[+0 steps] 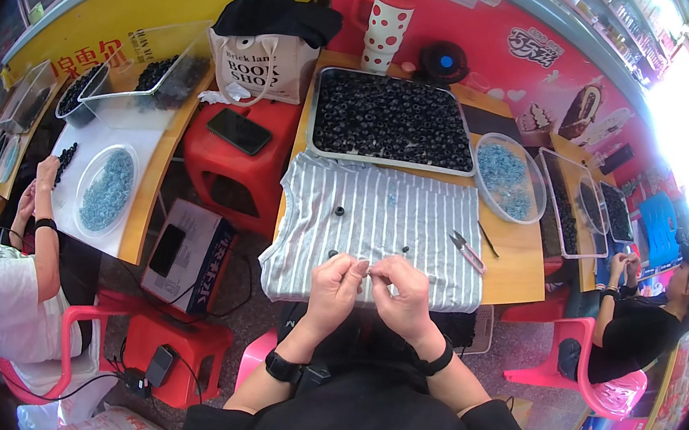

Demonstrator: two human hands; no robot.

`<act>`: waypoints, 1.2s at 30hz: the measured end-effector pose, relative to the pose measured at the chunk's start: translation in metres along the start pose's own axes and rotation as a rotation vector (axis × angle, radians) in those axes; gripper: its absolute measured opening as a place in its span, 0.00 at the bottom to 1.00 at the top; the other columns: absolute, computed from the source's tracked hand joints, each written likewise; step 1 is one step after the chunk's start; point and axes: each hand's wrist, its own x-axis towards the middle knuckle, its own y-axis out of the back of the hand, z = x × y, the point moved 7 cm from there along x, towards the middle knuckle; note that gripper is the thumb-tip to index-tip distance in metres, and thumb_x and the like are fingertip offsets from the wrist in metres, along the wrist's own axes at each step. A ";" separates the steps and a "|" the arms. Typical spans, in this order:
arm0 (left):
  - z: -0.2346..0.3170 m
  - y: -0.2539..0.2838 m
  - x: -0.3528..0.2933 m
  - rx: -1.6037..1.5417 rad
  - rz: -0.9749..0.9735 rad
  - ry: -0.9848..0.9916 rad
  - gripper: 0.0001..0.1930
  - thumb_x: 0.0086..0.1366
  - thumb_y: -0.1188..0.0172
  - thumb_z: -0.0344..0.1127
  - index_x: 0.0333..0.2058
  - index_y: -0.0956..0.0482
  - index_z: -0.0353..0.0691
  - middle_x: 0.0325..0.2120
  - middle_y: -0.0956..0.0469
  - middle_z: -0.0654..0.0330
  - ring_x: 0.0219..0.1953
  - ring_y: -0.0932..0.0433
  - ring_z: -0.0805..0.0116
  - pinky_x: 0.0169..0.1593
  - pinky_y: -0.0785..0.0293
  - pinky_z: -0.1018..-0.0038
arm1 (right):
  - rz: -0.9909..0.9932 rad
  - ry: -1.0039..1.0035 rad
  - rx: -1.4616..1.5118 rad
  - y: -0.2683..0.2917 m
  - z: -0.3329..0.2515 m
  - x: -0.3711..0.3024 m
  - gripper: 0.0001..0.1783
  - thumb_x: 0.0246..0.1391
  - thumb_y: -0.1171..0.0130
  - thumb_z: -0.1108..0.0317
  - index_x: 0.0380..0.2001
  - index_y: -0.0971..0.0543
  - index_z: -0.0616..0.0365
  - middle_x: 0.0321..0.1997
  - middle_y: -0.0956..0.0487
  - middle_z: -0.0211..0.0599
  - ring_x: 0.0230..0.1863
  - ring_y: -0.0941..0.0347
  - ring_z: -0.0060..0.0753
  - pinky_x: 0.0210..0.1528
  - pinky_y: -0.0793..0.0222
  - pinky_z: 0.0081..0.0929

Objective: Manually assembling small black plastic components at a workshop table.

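Observation:
My left hand and my right hand meet fingertip to fingertip over the near edge of a grey-and-white striped cloth. Both are closed in a pinch, and whatever sits between the fingertips is too small to make out. Beyond them on the cloth lies one small black ring-shaped piece. A smaller black bit rests just past my right hand, and another dark piece shows beside my left. Thread snips with pinkish handles lie to the right, near a thin dark stick.
At the table's back stands a tray full of black ring-shaped pieces. An oval tub to its right holds light blue pieces. Behind are a spotted tumbler and a dark round object. Red stools and co-workers flank me.

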 end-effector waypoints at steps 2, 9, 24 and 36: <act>-0.007 0.001 0.001 -0.125 0.031 0.025 0.09 0.68 0.43 0.32 0.30 0.22 0.32 0.21 0.27 0.65 0.22 0.27 0.78 0.23 0.34 0.81 | 0.017 0.030 -0.016 0.001 -0.002 -0.001 0.06 0.46 0.45 0.86 0.26 0.25 0.64 0.25 0.26 0.38 0.25 0.25 0.28 0.27 0.30 0.24; -0.002 -0.003 0.001 -0.363 -0.104 0.089 0.04 0.66 0.43 0.27 0.35 0.20 0.33 0.26 0.24 0.65 0.24 0.26 0.82 0.22 0.35 0.86 | 0.008 -0.130 0.096 0.004 0.010 -0.006 0.07 0.44 0.44 0.87 0.26 0.24 0.64 0.26 0.23 0.36 0.26 0.25 0.26 0.29 0.30 0.20; 0.028 -0.012 0.020 0.278 0.037 -0.170 0.03 0.61 0.41 0.23 0.34 0.21 0.31 0.26 0.24 0.55 0.25 0.24 0.68 0.28 0.30 0.75 | -0.043 0.185 -0.461 0.038 0.011 -0.016 0.06 0.36 0.42 0.77 0.22 0.27 0.58 0.26 0.32 0.37 0.29 0.31 0.40 0.32 0.34 0.35; 0.031 0.045 0.012 0.665 0.066 -0.109 0.09 0.56 0.40 0.23 0.37 0.21 0.32 0.28 0.26 0.52 0.29 0.24 0.58 0.33 0.30 0.68 | -0.114 0.209 -0.532 0.041 0.029 -0.023 0.06 0.35 0.44 0.75 0.20 0.31 0.57 0.26 0.33 0.38 0.32 0.31 0.41 0.32 0.34 0.33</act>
